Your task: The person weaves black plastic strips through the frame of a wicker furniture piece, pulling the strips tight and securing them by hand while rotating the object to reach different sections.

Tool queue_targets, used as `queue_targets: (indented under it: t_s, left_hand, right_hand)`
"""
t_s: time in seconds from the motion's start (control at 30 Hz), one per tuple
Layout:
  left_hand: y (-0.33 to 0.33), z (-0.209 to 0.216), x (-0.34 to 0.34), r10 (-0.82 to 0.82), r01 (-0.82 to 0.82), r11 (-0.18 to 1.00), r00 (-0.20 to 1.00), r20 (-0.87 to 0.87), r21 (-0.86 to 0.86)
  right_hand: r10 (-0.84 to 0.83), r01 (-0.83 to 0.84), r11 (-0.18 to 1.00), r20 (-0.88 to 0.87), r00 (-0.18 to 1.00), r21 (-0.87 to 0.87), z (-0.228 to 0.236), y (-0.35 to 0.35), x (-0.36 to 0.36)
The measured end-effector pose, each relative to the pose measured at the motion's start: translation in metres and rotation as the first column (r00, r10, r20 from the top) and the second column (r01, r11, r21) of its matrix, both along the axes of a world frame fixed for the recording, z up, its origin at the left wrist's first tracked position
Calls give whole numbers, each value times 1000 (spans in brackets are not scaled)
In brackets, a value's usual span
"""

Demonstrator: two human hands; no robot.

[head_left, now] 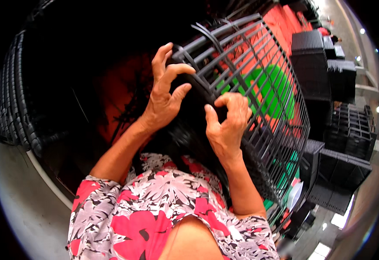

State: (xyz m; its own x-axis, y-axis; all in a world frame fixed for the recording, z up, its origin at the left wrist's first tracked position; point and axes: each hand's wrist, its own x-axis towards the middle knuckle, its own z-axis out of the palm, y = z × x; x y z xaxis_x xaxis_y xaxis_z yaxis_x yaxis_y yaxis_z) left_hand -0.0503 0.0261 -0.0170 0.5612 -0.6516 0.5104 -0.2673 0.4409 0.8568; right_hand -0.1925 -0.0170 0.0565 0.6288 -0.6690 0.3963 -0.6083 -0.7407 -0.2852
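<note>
A dark grey frame [258, 86] strung with parallel plastic wicker strands stands tilted in front of me and to the right. My left hand [165, 93] is at its upper left corner, fingers apart and bent, with the index fingertip close to the rim. No strand shows between that thumb and fingers. My right hand [230, 123] curls its fingers over the near edge of the frame, the thumb raised on the inner side. Its fingertips are partly hidden. A loose strand end [206, 34] sticks out at the frame's top.
Beyond the frame lie red sheeting [280, 26] and a green round shape [274, 93]. Stacked black woven pieces [308, 65] stand at the right, with a black woven seat [339, 177] nearer. Another black woven piece [14, 95] rises at the far left; deep shadow covers the upper left.
</note>
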Motion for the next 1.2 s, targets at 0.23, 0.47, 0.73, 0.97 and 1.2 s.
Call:
queue_targets:
  t_s: [0.23,0.47,0.73,0.97,1.2]
  left_hand:
    - [-21,-2,21,55,34,995,579,-814,92]
    - [-18,13,35,-44,171,983,553,-832,62]
    - [-23,-1,30,-16,108,993,507,-862,45]
    - [-21,4,21,-19,53,999,548,-837,12]
    - [-23,-20,14,-109,90,993,556,-824,-70]
  right_hand:
    - [105,-106,992,-26,994,-71,15,-14,36]
    - [180,-201,974,-184,966,-103,-3,-20,56]
    - [209,-219,974,-149,966,-52,-8,-19,57]
    - [204,-209,977,-112,973,-40,-9,-16,59]
    - [260,-267,963,-120,958,-45,-14,-17,54]
